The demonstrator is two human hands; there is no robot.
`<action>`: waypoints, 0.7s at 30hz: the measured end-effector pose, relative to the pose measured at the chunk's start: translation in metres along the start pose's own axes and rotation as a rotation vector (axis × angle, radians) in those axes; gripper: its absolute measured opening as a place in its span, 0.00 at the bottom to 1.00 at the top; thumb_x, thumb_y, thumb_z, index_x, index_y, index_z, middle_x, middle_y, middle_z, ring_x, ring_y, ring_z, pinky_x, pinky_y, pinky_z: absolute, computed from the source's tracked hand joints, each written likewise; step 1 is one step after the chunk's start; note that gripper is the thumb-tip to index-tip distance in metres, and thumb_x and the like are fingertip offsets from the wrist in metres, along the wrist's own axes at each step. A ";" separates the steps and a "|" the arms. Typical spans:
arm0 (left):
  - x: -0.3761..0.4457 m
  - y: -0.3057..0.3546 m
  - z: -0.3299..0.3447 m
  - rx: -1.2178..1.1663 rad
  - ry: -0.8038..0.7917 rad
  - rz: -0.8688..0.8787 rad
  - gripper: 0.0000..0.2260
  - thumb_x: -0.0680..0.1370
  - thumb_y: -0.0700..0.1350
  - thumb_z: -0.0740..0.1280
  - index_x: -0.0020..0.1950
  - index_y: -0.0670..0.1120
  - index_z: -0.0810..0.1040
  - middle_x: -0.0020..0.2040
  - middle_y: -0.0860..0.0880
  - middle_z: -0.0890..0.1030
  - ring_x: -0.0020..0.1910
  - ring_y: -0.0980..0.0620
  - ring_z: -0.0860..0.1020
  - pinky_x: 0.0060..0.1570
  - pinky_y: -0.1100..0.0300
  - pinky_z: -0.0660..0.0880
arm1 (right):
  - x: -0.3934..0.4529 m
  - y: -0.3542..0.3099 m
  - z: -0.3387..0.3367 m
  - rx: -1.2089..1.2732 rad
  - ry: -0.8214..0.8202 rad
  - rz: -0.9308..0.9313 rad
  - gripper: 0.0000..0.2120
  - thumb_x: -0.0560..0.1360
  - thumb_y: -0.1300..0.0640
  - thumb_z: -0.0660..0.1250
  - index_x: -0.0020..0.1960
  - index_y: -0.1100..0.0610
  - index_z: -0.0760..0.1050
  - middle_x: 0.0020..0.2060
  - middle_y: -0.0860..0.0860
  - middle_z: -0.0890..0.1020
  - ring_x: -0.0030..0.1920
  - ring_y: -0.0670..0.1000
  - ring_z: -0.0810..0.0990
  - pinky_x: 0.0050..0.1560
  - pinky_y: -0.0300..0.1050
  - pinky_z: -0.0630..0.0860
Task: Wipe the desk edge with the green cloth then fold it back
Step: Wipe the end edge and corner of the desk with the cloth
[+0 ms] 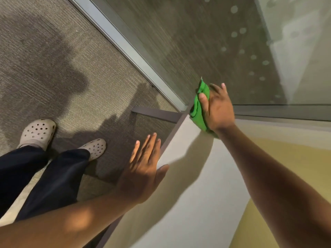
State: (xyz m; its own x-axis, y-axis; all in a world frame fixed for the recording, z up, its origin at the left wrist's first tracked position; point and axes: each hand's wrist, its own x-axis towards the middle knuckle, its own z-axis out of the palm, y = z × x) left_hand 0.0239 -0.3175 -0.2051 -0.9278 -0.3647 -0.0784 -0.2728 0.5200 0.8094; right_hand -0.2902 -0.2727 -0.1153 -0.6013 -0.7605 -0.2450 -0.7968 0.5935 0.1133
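My right hand (217, 109) is closed around the green cloth (198, 109), thumb lying across the front of it and fingers stretched over the back, pressing the bunched cloth against the far left corner of the table (206, 185). The cloth hangs over that corner, partly on the pale top and partly past the edge, right beside the glass wall (206, 42) that runs along the far side.

My left hand (146, 167) is spread flat and holds nothing. Its fingers are straight and close together, pointing away from me, with the thumb out to the right and resting at the table's left edge. The rest of the hand sits out over the floor; I cannot tell whether the palm touches the edge.

The table's left edge runs from near me up to the cloth, with a dark frame (157, 113) below it. To the left of it lies open carpet (62, 68), where my shoes (38, 132) stand well clear of the table. The tabletop between my arms is bare.
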 end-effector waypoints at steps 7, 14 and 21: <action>-0.002 -0.003 0.013 0.027 0.045 -0.030 0.33 0.86 0.57 0.59 0.86 0.42 0.57 0.88 0.44 0.54 0.87 0.46 0.54 0.85 0.41 0.53 | -0.112 -0.038 0.031 0.363 0.020 0.102 0.28 0.89 0.47 0.51 0.87 0.51 0.51 0.87 0.48 0.54 0.87 0.55 0.50 0.87 0.53 0.49; -0.001 -0.004 0.017 0.046 0.087 -0.025 0.33 0.86 0.58 0.58 0.86 0.42 0.56 0.87 0.43 0.58 0.86 0.46 0.58 0.84 0.41 0.56 | -0.106 -0.052 0.035 0.188 -0.053 -0.381 0.28 0.88 0.41 0.48 0.85 0.47 0.58 0.84 0.47 0.63 0.87 0.57 0.54 0.85 0.64 0.46; 0.003 0.006 -0.011 -0.032 -0.132 -0.093 0.34 0.85 0.60 0.55 0.87 0.44 0.53 0.88 0.45 0.52 0.87 0.51 0.49 0.85 0.42 0.51 | -0.016 -0.033 0.015 0.285 0.120 -0.096 0.30 0.86 0.37 0.50 0.59 0.60 0.78 0.57 0.57 0.80 0.63 0.59 0.76 0.69 0.62 0.70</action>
State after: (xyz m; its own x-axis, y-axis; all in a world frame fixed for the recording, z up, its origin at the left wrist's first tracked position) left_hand 0.0227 -0.3240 -0.1940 -0.9248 -0.3042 -0.2285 -0.3532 0.4627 0.8131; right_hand -0.2539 -0.2762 -0.1299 -0.5404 -0.8322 -0.1239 -0.8119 0.5544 -0.1831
